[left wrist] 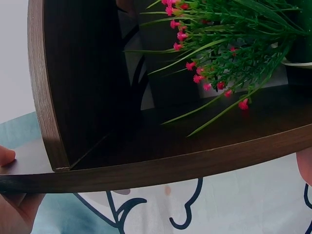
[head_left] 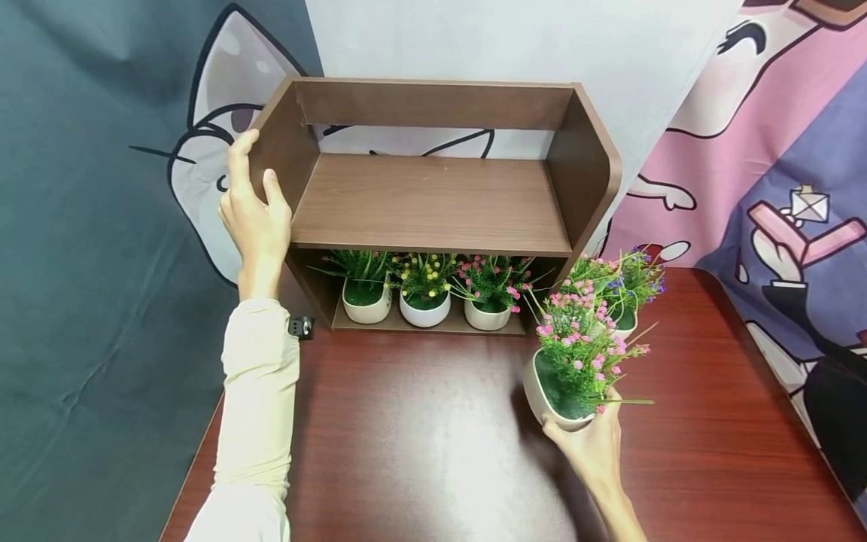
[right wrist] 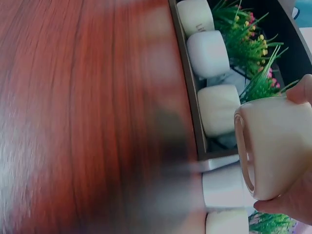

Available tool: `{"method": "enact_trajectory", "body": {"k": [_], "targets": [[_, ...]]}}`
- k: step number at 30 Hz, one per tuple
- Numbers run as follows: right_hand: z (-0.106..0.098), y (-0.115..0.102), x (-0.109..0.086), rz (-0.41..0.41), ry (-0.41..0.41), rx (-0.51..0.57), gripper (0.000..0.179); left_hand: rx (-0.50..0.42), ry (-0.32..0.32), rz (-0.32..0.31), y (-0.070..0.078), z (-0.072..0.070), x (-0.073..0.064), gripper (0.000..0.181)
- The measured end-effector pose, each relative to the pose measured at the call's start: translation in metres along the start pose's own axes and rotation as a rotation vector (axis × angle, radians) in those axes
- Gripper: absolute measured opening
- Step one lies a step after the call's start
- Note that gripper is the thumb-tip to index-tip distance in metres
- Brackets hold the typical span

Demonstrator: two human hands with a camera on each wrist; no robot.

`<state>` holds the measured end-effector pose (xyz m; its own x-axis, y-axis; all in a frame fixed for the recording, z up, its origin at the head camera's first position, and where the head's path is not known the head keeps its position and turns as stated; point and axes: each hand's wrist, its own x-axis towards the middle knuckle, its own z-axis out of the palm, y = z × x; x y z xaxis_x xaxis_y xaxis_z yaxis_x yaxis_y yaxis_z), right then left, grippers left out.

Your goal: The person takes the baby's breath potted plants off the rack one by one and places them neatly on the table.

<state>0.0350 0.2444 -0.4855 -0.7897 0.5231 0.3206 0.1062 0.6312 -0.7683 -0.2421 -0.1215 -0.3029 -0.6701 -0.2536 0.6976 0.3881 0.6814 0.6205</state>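
Note:
A brown two-level wooden shelf (head_left: 433, 199) stands on the table. My left hand (head_left: 254, 218) grips its left side panel, with thumb and fingers on opposite faces in the left wrist view. In my right hand (head_left: 596, 444) is a potted artificial plant (head_left: 576, 346) with pink flowers, held above the table to the right of the shelf. Its cream pot (right wrist: 280, 141) is tilted, and my fingers and thumb grip it from two sides. Part of that hand is hidden behind the pot.
On the lower level stand a green potted plant (head_left: 366, 293), a yellow-flowered one (head_left: 425, 301) and a pink-flowered one (head_left: 488, 305). More potted plants, one with blue flowers (head_left: 630, 293), stand beside the shelf's right side. Printed cloth (head_left: 765, 150) hangs around the reddish table (head_left: 420, 444).

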Motion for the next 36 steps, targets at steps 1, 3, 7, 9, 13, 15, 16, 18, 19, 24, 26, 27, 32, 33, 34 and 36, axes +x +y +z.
{"method": "enact_trajectory", "body": {"k": [1,3,7,9,13,15,16,18,19,24,26,27,32,33,34,36], "targets": [[-0.001,0.003,0.002,-0.019,0.011,-0.011,0.092,-0.001,0.000,-0.001,0.000,0.000,0.000,0.041],[-0.004,0.009,0.005,-0.038,0.029,-0.002,0.095,-0.002,0.001,-0.001,0.000,0.001,0.000,0.041],[-0.011,0.021,0.010,-0.037,0.058,0.023,0.099,-0.004,0.003,0.000,0.000,0.001,0.000,0.040],[-0.015,0.026,0.012,0.002,0.074,0.023,0.098,-0.003,0.004,0.000,0.000,0.001,0.001,0.040],[-0.024,0.033,0.016,0.094,0.112,-0.025,0.092,0.003,0.009,0.000,0.000,0.002,0.002,0.040],[-0.029,0.037,0.017,0.150,0.136,-0.053,0.090,0.002,0.007,0.003,0.000,0.004,0.002,0.041],[-0.032,0.039,0.019,0.168,0.139,-0.058,0.090,0.001,0.007,0.005,0.000,0.004,0.002,0.041],[-0.038,0.045,0.021,0.197,0.156,-0.065,0.090,-0.002,0.005,0.011,0.000,0.006,0.001,0.041],[-0.041,0.047,0.023,0.206,0.164,-0.067,0.089,-0.004,0.004,0.012,0.000,0.006,0.001,0.041],[-0.052,0.061,0.030,0.224,0.208,-0.080,0.089,-0.006,0.002,0.020,0.000,0.008,0.001,0.042],[-0.056,0.068,0.033,0.227,0.225,-0.082,0.090,-0.006,-0.002,0.019,0.000,0.008,0.001,0.041],[-0.058,0.071,0.034,0.234,0.234,-0.083,0.090,-0.004,-0.002,0.023,-0.001,0.007,0.000,0.041],[-0.064,0.087,0.040,0.281,0.265,-0.092,0.090,0.000,-0.001,0.015,-0.001,0.003,-0.001,0.041],[-0.064,0.090,0.042,0.291,0.269,-0.095,0.089,-0.001,-0.001,0.010,-0.001,0.002,-0.001,0.040],[-0.065,0.094,0.045,0.294,0.272,-0.095,0.089,-0.003,0.000,0.003,-0.001,0.002,0.000,0.040],[-0.066,0.100,0.051,0.292,0.275,-0.096,0.089,-0.008,0.000,-0.007,-0.001,0.001,0.000,0.040]]}}
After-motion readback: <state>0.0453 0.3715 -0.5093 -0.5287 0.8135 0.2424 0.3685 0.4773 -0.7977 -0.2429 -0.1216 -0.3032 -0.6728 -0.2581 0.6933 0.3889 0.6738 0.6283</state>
